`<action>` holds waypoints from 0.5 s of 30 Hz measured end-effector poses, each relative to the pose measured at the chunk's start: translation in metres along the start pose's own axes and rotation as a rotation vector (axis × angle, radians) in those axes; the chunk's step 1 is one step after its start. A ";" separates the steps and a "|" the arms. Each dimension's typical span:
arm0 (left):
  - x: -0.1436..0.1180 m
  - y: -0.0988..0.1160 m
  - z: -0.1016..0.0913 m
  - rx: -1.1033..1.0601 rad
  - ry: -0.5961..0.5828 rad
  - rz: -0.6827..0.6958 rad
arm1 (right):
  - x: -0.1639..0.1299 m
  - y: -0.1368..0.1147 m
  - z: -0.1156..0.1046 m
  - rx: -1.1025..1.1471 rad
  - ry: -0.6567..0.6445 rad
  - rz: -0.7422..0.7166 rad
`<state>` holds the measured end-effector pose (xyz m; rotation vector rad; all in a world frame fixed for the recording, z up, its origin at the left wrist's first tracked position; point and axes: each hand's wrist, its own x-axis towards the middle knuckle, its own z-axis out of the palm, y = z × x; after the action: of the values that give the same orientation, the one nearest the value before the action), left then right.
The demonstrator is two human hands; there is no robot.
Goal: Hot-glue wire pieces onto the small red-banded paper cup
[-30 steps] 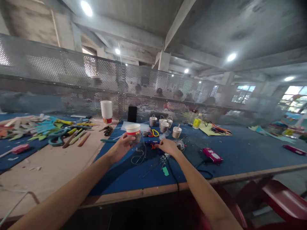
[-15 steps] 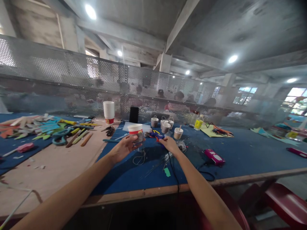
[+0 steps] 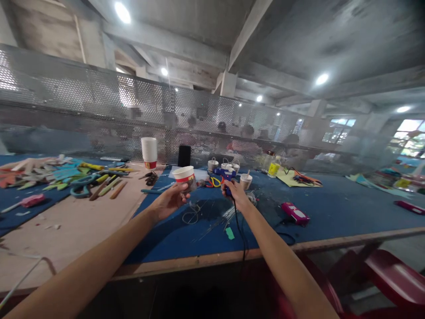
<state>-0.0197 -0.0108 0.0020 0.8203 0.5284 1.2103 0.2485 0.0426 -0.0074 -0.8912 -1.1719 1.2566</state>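
Two bare hands are raised over the blue-covered counter (image 3: 332,208). Left hand (image 3: 169,200) is curled about a small white paper cup with a red band (image 3: 185,177), fingers closed on its lower wall, the cup tilted slightly and clear of the counter. Right hand (image 3: 236,193) is closed around the grip of a blue glue gun with red trigger (image 3: 225,176), its black cord (image 3: 239,235) trailing down over the counter edge; the nozzle points left toward the cup, just beside it. Loose wire loops (image 3: 192,215) lie on the counter below the hands. A stack of white paper cups (image 3: 148,153) stands well to the left, a black phone (image 3: 183,156) upright behind. A yellow-labelled bottle (image 3: 273,168) stands right; its writing is too blurred to read. A magenta device (image 3: 295,213) lies near the right forearm.
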 end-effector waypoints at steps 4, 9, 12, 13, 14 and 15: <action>-0.001 0.003 0.000 -0.025 0.039 -0.012 | 0.000 0.001 -0.001 0.011 -0.047 -0.037; 0.000 0.005 -0.002 -0.030 0.039 -0.005 | 0.000 0.001 0.002 -0.054 -0.056 -0.095; 0.001 0.007 -0.006 -0.034 0.025 -0.011 | -0.001 0.000 0.005 -0.098 -0.045 -0.130; 0.001 0.007 -0.007 -0.035 0.019 -0.016 | -0.002 -0.001 0.007 -0.107 -0.046 -0.135; 0.002 0.007 -0.007 -0.040 0.021 -0.017 | -0.002 -0.001 0.008 -0.110 -0.048 -0.140; 0.002 0.008 -0.008 -0.041 0.032 -0.018 | -0.003 -0.002 0.008 -0.109 -0.050 -0.143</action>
<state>-0.0298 -0.0058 0.0034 0.7604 0.5342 1.2155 0.2409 0.0388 -0.0044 -0.8440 -1.3306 1.1135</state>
